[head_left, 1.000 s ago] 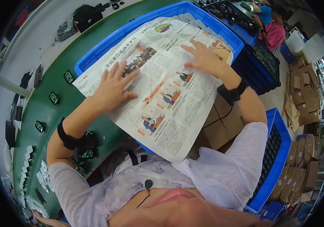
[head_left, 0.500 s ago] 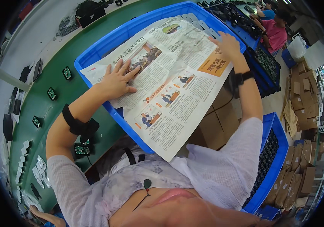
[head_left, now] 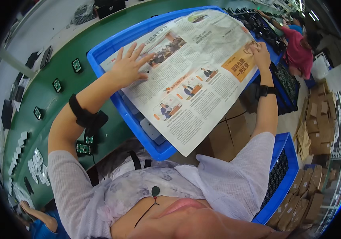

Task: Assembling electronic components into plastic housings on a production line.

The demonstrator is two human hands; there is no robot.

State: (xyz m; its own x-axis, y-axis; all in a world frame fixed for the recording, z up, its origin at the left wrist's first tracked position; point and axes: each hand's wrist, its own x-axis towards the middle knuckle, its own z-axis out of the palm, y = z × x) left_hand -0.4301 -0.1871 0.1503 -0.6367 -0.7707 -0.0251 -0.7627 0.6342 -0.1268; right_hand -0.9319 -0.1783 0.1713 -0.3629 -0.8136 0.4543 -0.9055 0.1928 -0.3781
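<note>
A sheet of newspaper (head_left: 202, 95) lies over a blue plastic tray (head_left: 116, 89), and its near corner hangs past the tray's front rim. My left hand (head_left: 128, 65) rests on the sheet's left part, fingers spread. At the sheet's right edge, my right hand (head_left: 261, 55) has its fingers curled and pinches the paper. Under the newspaper, flat grey pieces with rounded corners (head_left: 150, 129) show along the near left side of the tray; the paper hides the rest of the contents.
The green table (head_left: 64, 117) carries small green circuit boards in black housings (head_left: 56, 85) and white parts (head_left: 39, 167). At the right stand a blue bin of black parts (head_left: 292, 169) and stacked cartons (head_left: 320, 119). A co-worker in pink (head_left: 300, 49) is at the far right; another person's arm (head_left: 41, 217) shows lower left.
My right hand has come down from the tray's far right corner and closed on the paper's edge. The newspaper has shifted, covering the far grey pieces and baring those at the near left.
</note>
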